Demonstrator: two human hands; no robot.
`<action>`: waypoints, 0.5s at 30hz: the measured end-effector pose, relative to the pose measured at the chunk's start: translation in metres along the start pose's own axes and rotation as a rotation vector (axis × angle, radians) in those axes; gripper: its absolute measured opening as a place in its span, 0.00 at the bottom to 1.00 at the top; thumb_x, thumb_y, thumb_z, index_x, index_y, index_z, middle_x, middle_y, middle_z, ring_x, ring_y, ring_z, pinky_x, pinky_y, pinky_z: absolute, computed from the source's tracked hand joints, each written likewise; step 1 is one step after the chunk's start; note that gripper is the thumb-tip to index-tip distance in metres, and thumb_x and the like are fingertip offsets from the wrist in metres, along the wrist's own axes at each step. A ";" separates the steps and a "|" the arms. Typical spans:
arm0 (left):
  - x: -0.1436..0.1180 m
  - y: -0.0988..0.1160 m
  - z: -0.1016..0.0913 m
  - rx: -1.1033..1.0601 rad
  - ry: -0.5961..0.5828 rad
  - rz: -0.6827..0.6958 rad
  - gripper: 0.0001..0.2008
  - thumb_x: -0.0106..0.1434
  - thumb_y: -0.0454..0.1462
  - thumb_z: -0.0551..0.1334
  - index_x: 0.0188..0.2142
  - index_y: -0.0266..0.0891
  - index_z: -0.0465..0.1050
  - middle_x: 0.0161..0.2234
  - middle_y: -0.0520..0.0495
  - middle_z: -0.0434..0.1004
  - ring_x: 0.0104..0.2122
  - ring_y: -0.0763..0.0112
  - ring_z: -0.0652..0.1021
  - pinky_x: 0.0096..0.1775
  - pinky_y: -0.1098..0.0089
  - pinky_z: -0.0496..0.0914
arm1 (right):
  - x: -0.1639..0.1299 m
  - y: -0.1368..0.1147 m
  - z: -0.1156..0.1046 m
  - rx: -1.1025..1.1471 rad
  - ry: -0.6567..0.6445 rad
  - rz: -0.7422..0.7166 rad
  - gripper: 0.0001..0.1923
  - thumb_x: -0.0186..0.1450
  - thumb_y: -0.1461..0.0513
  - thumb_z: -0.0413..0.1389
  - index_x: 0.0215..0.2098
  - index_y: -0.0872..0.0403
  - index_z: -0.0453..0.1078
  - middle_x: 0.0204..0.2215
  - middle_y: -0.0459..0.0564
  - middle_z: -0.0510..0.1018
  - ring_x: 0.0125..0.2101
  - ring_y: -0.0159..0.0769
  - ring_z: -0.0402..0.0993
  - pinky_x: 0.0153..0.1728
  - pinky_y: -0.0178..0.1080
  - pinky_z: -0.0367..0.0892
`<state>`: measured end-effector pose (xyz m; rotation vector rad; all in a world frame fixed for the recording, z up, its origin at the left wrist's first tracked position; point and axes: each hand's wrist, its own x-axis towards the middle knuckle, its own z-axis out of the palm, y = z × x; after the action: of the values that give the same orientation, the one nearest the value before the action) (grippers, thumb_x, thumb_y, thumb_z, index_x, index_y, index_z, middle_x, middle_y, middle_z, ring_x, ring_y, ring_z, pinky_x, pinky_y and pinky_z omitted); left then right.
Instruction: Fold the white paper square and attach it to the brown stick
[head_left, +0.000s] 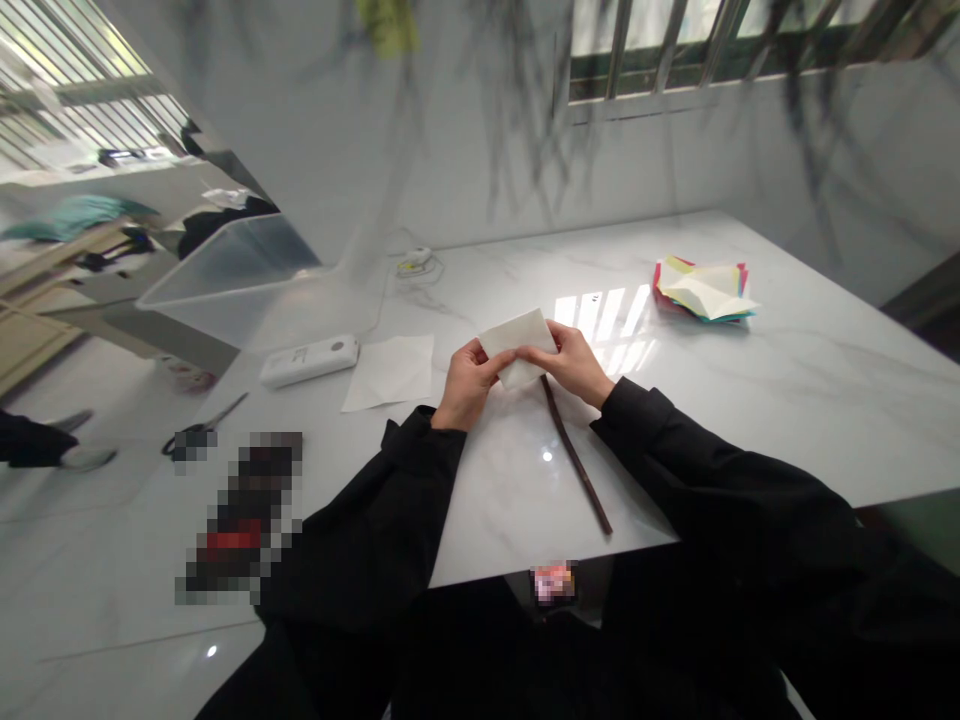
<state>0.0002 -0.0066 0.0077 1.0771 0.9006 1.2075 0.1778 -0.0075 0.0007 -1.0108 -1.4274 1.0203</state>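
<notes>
Between both hands, over the middle of the table, is a small white sheet of paper (519,334). My left hand (471,380) grips its left lower edge with the thumb on top. On the other side, my right hand (573,362) pinches the paper, and the two thumbs nearly meet on its face. The fingers behind the paper are partly hidden. A thin dark brown stick (576,458) lies on the table just below the hands, its upper end close to the paper. Left of my left hand, another white sheet (393,372) rests flat.
A white oblong device (310,361) and a clear plastic bin (247,275) stand at left. Scissors (202,430) lie near a blurred-out dark item (251,510). Crumpled coloured papers (705,290) are piled at back right. A small cabled object (415,262) sits by the wall. Someone's foot (86,457) shows far left.
</notes>
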 end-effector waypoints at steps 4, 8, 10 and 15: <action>-0.001 0.004 0.001 0.001 -0.012 -0.013 0.28 0.48 0.44 0.80 0.46 0.35 0.79 0.43 0.42 0.85 0.43 0.60 0.83 0.47 0.63 0.75 | 0.001 0.001 -0.001 0.069 -0.038 0.046 0.21 0.59 0.50 0.69 0.42 0.57 0.79 0.37 0.52 0.85 0.37 0.42 0.80 0.39 0.42 0.75; -0.001 0.013 0.001 -0.023 -0.011 -0.026 0.26 0.55 0.52 0.76 0.44 0.36 0.78 0.42 0.43 0.84 0.39 0.64 0.83 0.46 0.64 0.76 | 0.007 0.002 -0.011 0.213 -0.042 0.134 0.24 0.56 0.49 0.71 0.43 0.57 0.80 0.40 0.54 0.86 0.40 0.44 0.82 0.45 0.46 0.77; -0.001 0.017 -0.001 -0.013 0.001 -0.050 0.26 0.58 0.55 0.73 0.44 0.37 0.78 0.41 0.43 0.83 0.36 0.66 0.83 0.44 0.65 0.76 | 0.010 0.002 -0.021 0.322 -0.006 0.203 0.26 0.54 0.49 0.73 0.43 0.56 0.80 0.42 0.55 0.86 0.41 0.45 0.82 0.46 0.46 0.78; -0.005 0.014 0.000 0.391 -0.008 -0.003 0.23 0.63 0.55 0.68 0.44 0.39 0.79 0.39 0.43 0.82 0.31 0.66 0.81 0.38 0.65 0.75 | 0.010 0.008 -0.059 0.463 -0.124 0.338 0.25 0.52 0.50 0.75 0.44 0.54 0.80 0.44 0.55 0.86 0.42 0.42 0.83 0.46 0.43 0.78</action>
<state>-0.0045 -0.0107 0.0206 1.3880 1.1617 1.0463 0.2362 0.0078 -0.0003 -0.8665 -1.0576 1.5978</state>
